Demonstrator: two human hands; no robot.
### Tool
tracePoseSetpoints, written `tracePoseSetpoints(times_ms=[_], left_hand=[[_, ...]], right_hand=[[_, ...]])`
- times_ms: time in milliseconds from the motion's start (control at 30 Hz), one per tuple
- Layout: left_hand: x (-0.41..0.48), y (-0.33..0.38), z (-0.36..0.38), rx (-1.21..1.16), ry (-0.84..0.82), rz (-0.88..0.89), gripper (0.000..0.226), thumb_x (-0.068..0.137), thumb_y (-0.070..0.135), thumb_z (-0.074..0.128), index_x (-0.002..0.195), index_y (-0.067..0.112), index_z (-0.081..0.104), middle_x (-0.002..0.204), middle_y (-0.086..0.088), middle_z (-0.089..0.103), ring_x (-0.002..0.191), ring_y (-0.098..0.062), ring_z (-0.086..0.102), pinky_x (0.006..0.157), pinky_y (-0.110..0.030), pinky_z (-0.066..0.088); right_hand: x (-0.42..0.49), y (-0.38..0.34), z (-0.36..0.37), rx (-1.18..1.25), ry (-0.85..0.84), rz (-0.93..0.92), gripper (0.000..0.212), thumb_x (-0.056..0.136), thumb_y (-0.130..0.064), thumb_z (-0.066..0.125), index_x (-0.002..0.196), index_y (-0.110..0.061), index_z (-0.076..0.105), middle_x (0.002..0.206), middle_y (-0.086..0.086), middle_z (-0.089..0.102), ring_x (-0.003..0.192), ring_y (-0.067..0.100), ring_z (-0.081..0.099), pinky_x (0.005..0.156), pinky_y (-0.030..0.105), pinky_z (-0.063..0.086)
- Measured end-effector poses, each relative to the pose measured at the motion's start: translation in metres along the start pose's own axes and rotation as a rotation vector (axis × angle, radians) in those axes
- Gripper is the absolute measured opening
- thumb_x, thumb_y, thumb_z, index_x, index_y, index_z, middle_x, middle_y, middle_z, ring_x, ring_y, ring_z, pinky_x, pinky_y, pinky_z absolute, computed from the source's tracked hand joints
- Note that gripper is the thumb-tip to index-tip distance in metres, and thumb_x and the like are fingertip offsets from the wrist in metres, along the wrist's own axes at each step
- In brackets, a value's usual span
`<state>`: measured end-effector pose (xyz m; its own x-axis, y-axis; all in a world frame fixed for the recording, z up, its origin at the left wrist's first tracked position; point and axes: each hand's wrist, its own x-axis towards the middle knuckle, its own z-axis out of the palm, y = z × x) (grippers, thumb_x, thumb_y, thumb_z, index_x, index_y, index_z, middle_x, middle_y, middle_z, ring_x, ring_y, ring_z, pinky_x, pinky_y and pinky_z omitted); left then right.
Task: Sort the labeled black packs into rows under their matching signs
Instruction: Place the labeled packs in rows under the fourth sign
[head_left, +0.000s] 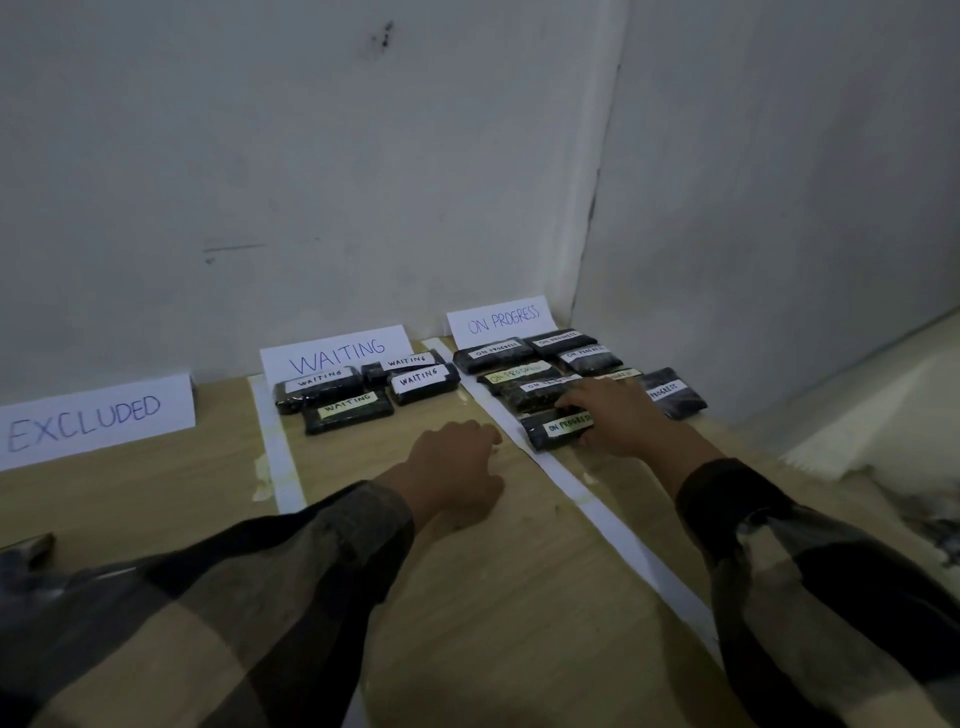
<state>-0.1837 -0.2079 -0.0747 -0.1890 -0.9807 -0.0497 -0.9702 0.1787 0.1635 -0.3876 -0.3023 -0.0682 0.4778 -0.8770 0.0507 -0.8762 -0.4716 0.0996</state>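
Observation:
Three white signs stand against the wall: EXCLUDED (93, 418), WAITING (335, 353) and ON PROGRESS (498, 319). Several black packs labeled WAITING (348, 413) lie under the WAITING sign. Several packs labeled ON PROGRESS (493, 356) lie in rows under their sign. My right hand (618, 415) grips the nearest ON PROGRESS pack (556, 428) at its right end, on the table. My left hand (457, 467) rests on the table in the WAITING lane with its fingers curled and nothing in it. No pack lies under EXCLUDED.
White paper strips (283, 467) divide the wooden table (493, 597) into lanes. One ON PROGRESS pack (672, 392) lies skewed at the far right near the side wall. A dark object (31, 548) pokes in at the left edge.

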Motion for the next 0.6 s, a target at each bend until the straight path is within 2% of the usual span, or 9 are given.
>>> tracePoseSetpoints(times_ms=[167, 333, 600], left_hand=[[0.003, -0.002, 0.007, -0.013, 0.004, -0.03, 0.056, 0.087, 0.044, 0.054, 0.137, 0.023, 0.039, 0.135, -0.002, 0.046, 0.122, -0.023, 0.045, 0.096, -0.037, 0.04], [0.005, -0.004, 0.007, -0.031, -0.002, -0.043, 0.055, 0.089, 0.043, 0.053, 0.137, 0.023, 0.038, 0.137, -0.002, 0.044, 0.124, -0.023, 0.043, 0.098, -0.037, 0.038], [0.008, -0.004, 0.011, -0.041, 0.018, -0.042, 0.054, 0.088, 0.043, 0.053, 0.136, 0.023, 0.039, 0.135, -0.002, 0.044, 0.123, -0.023, 0.043, 0.098, -0.038, 0.039]], right_hand=[[0.007, 0.008, 0.005, 0.05, -0.047, 0.017, 0.054, 0.08, -0.021, 0.068, 0.131, -0.03, 0.054, 0.137, -0.004, 0.048, 0.122, 0.02, 0.05, 0.095, 0.034, 0.043], [0.012, 0.012, 0.009, 0.088, -0.032, 0.048, 0.048, 0.081, -0.014, 0.066, 0.125, -0.03, 0.06, 0.133, -0.004, 0.054, 0.118, 0.02, 0.053, 0.094, 0.032, 0.045], [0.018, 0.014, 0.013, 0.122, -0.014, 0.095, 0.045, 0.082, -0.012, 0.067, 0.125, -0.025, 0.062, 0.13, -0.002, 0.059, 0.118, 0.021, 0.054, 0.095, 0.031, 0.043]])
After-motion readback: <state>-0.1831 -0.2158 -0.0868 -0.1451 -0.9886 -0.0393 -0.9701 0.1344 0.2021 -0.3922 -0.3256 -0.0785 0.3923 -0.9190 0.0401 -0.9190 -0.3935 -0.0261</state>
